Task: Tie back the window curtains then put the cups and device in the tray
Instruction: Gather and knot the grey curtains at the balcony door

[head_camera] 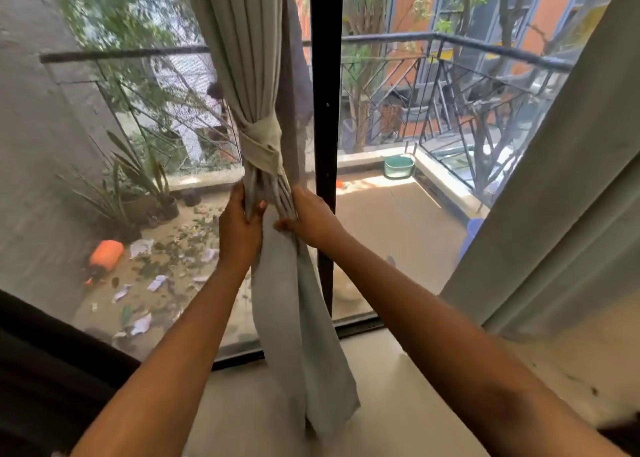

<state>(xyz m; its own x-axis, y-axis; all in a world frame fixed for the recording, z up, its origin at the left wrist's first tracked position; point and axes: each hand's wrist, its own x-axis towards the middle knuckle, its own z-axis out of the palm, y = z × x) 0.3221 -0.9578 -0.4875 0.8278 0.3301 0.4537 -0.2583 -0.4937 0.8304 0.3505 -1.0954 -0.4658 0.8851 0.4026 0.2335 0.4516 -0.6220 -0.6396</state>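
A pale grey-green curtain (242,41) hangs in front of the window, bunched at its middle by a knotted band of the same cloth (261,143). Just under that knot my left hand (239,224) grips the gathered folds from the left. My right hand (310,216) pinches the same folds from the right. The curtain's loose tail (304,335) drops between my forearms to the floor. A second curtain (554,197) hangs untied along the right edge. No cups, device or tray are in view.
A black window post (325,110) stands right behind the tied curtain. Through the glass lies a balcony with a metal railing (450,86), potted plants (138,193), an orange container (105,254), scattered paper and a green basin (398,166). Pale floor (398,404) lies below.
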